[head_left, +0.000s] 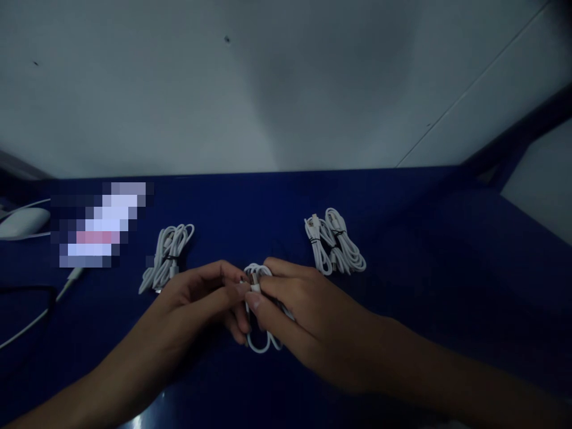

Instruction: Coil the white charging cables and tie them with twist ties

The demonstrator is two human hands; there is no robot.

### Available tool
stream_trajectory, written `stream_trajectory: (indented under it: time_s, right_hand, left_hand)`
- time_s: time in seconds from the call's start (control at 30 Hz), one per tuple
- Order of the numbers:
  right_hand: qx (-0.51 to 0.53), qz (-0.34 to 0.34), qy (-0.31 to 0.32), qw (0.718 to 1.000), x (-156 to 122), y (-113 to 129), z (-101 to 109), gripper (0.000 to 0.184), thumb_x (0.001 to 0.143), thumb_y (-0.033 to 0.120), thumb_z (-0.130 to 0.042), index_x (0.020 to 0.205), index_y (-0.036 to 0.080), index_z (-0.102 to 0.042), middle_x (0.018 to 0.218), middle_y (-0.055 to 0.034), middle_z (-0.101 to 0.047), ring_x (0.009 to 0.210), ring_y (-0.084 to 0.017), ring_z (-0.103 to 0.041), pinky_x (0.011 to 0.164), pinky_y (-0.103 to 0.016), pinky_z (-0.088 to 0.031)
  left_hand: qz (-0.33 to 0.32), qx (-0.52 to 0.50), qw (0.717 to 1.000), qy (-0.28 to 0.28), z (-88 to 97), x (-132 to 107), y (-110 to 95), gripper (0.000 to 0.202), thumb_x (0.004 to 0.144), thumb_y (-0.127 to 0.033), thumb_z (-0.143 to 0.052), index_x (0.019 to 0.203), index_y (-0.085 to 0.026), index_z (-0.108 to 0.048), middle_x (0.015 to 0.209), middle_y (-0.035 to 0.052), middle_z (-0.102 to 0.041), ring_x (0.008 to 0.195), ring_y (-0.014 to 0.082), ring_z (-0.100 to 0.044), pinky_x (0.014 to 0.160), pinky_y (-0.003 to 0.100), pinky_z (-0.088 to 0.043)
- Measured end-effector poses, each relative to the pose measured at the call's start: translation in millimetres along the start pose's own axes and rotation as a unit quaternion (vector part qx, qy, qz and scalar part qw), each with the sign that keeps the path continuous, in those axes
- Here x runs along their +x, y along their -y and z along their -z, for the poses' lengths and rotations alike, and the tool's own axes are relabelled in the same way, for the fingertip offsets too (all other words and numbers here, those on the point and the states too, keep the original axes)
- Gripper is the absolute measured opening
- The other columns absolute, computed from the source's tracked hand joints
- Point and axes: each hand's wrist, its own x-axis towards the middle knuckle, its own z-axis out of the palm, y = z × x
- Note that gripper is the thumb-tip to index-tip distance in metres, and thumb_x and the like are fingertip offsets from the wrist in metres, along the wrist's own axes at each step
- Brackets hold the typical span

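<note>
Both my hands meet at the middle of a dark blue table (268, 202). My left hand (201, 301) and my right hand (304, 316) are closed in a pinch on a coiled white cable (259, 345), whose loops show above and below my fingers. A white plug end sits between my fingertips. To the left lies another bundled white cable (167, 253). To the right lie two more bundled white cables (335, 241), tied with dark bands.
A white mouse (22, 221) rests at the far left edge, with thin wires (27, 328) trailing below it. A blurred-out patch (100, 226) covers something beside it. A pale wall (268, 89) stands behind the table. A dark frame bar (513, 140) runs at the right.
</note>
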Motion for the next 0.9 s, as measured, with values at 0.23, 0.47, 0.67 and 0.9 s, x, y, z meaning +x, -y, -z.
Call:
stream_trajectory:
  time_s: [0.23,0.47,0.67,0.9]
  right_hand:
    - [-0.002,0.004,0.001,1.000,-0.5,0.3,0.9,0.039,0.121,0.026,-0.045,0.092,0.017,-0.070,0.091,-0.0021,-0.060,0.086,-0.016,-0.057,0.076,-0.034,-0.046]
    - [-0.002,0.007,0.000,1.000,-0.6,0.2,-0.1,0.039,0.121,0.025,-0.044,0.093,0.016,-0.070,0.090,-0.0018,-0.060,0.086,-0.016,-0.058,0.077,-0.034,-0.047]
    - [-0.011,0.018,-0.002,1.000,0.1,-0.4,-0.2,0.038,0.120,0.023,-0.045,0.092,0.017,-0.069,0.089,-0.0014,-0.060,0.087,-0.016,-0.057,0.076,-0.034,-0.045]
    - [-0.014,0.017,-0.003,1.000,-1.4,-0.6,-0.8,0.039,0.121,0.024,-0.044,0.092,0.016,-0.069,0.089,-0.0017,-0.060,0.085,-0.015,-0.056,0.075,-0.033,-0.046]
  left_hand:
    - [0.002,-0.006,1.000,-0.002,1.9,-0.3,1.3,0.017,0.096,-0.033,-0.080,0.084,-0.021,-0.082,0.072,0.0023,-0.079,0.068,0.0172,-0.075,0.069,0.025,-0.060]
    - [0.001,0.002,1.000,-0.005,2.9,2.2,0.2,0.019,0.096,-0.034,-0.080,0.081,-0.022,-0.081,0.070,0.0018,-0.078,0.066,0.0162,-0.073,0.069,0.024,-0.059]
    - [0.003,0.002,1.000,-0.004,1.5,0.3,0.2,0.018,0.095,-0.034,-0.080,0.083,-0.021,-0.082,0.071,0.0026,-0.078,0.068,0.0175,-0.074,0.070,0.026,-0.060]
    - [0.002,0.006,1.000,0.000,3.6,-1.7,0.8,0.021,0.099,-0.034,-0.077,0.083,-0.021,-0.082,0.073,0.0027,-0.078,0.069,0.0173,-0.074,0.070,0.025,-0.060]
